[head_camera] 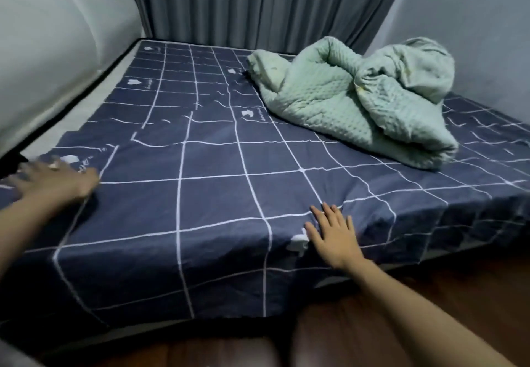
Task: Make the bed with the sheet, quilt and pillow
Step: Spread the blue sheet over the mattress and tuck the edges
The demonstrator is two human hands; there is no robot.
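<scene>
**Bed with sheet and quilt**

The bed (86, 114) carries a navy sheet (218, 194) with a white grid, hanging over the near edge. A crumpled pale green quilt (358, 103) lies bunched on the sheet at the far right.

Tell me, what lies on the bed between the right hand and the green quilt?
In the head view, only bare navy checked sheet lies between the right hand and the crumpled green quilt; nothing else rests on that stretch.
</scene>
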